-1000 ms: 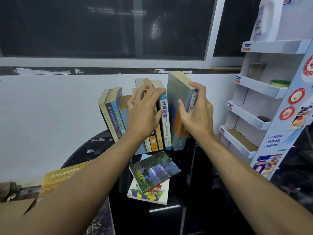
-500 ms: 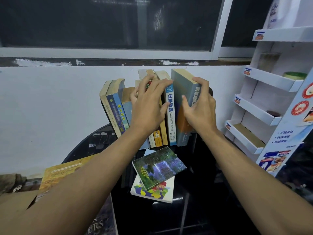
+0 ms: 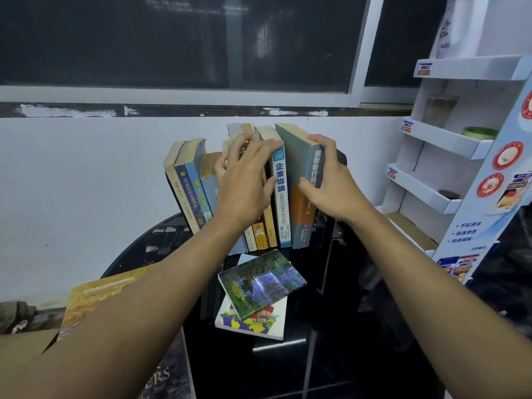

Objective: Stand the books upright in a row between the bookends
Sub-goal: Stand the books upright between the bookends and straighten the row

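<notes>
A row of several books [image 3: 190, 185] stands on the black table [image 3: 331, 312] against the white wall, leaning slightly left. My left hand [image 3: 244, 180] lies flat with spread fingers against the spines in the middle of the row. My right hand [image 3: 328, 182] grips the thick grey book [image 3: 296, 159] at the row's right end, thumb on its front cover and fingers over its spine. A black bookend [image 3: 342, 159] shows just behind that hand. The white-spined book [image 3: 280, 197] stands between my two hands.
Two books lie flat in a stack on the table: a green-blue landscape cover [image 3: 262, 280] over a white colourful one [image 3: 253, 321]. A yellow book [image 3: 95, 298] lies at lower left. A white cardboard display shelf [image 3: 449, 142] stands at the right.
The grey book has been pushed in against the white-spined book and stands straighter. Both hands stayed on the row; the view has moved closer.
</notes>
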